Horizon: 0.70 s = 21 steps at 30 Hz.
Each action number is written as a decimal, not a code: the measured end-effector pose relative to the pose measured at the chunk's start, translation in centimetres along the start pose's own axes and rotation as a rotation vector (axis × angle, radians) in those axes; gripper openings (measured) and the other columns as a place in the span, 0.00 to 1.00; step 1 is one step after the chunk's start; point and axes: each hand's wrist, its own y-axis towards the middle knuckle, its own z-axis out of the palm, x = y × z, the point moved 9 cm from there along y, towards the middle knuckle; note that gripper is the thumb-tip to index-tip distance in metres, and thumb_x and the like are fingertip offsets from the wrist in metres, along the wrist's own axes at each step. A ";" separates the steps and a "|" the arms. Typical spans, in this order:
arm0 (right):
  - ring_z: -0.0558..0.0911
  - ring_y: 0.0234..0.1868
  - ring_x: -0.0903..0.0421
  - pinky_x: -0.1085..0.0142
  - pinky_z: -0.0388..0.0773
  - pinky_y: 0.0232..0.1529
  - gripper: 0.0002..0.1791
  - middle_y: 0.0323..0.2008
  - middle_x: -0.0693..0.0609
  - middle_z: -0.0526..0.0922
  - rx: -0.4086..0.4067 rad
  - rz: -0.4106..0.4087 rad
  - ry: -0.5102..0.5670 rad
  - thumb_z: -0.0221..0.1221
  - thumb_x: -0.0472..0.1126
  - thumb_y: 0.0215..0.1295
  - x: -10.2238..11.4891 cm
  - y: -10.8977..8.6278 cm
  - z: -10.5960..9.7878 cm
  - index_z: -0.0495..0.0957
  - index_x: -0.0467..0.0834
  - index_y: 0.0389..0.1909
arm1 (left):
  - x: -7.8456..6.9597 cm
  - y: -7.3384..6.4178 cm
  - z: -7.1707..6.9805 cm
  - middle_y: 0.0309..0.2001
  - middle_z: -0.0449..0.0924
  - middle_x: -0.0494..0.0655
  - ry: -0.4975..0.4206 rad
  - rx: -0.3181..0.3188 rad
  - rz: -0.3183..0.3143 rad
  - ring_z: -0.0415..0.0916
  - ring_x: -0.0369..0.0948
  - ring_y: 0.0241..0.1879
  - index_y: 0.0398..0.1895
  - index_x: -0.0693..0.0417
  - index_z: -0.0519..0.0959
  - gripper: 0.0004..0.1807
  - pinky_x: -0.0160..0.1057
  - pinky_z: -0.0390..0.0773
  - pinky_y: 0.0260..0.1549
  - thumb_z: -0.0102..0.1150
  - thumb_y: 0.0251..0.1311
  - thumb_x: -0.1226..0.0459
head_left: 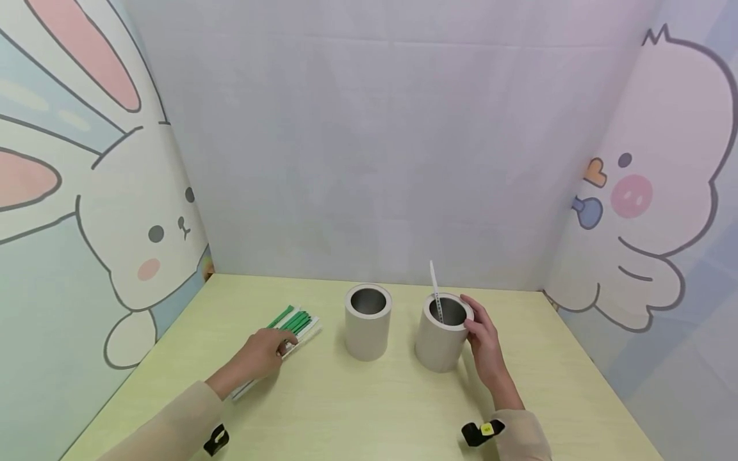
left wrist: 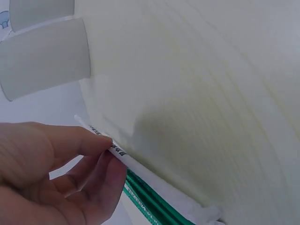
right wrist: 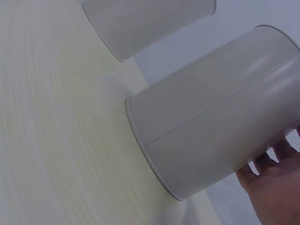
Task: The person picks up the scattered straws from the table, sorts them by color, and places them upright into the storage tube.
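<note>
Thumb and fingertips of my left hand [head_left: 262,355] pinch a slim white paper-wrapped stick [left wrist: 154,174] with dark print. Right under that hand lies a bundle of green-wrapped sticks [head_left: 296,323], with more white wrappers among them; the hand hides part of the pile. My right hand [head_left: 487,351] holds the right-hand pale grey canister [head_left: 437,351] from its right side, thumb and fingers round it near the rim. A thin white printed stick [head_left: 434,278] leans inside this canister, its upper end above the rim.
A second pale grey canister [head_left: 366,337] stands upright between the bundle and the right canister, its dark mouth facing up. The pale yellow table [head_left: 369,416] meets a plain white backdrop [head_left: 369,160] behind, with cartoon-printed side panels left and right.
</note>
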 end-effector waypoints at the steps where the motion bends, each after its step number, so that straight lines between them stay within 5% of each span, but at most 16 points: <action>1: 0.72 0.67 0.66 0.76 0.72 0.63 0.30 0.72 0.54 0.69 0.000 0.001 0.000 0.40 0.37 0.82 0.0 0.0 0.0 0.57 0.38 0.81 | -0.2 0.0 -0.3 0.31 0.83 0.44 -0.018 -0.003 0.009 0.73 0.36 0.30 0.48 0.59 0.87 0.23 0.34 0.75 0.28 0.58 0.54 0.86; 9: 0.72 0.67 0.67 0.76 0.71 0.63 0.30 0.71 0.58 0.69 -0.002 0.011 -0.003 0.40 0.37 0.82 -0.1 -0.1 0.0 0.57 0.38 0.81 | -0.7 0.2 -2.0 0.43 0.86 0.52 -0.181 -0.023 -0.054 0.79 0.40 0.36 0.58 0.60 0.84 0.22 0.36 0.80 0.29 0.64 0.62 0.81; 21: 0.72 0.67 0.66 0.76 0.71 0.63 0.30 0.72 0.53 0.68 -0.006 0.011 -0.010 0.40 0.36 0.81 0.1 0.0 0.0 0.57 0.38 0.81 | -1.9 0.2 -4.2 0.51 0.84 0.53 -0.379 -0.142 -0.074 0.85 0.45 0.46 0.69 0.53 0.78 0.27 0.35 0.85 0.36 0.63 0.68 0.76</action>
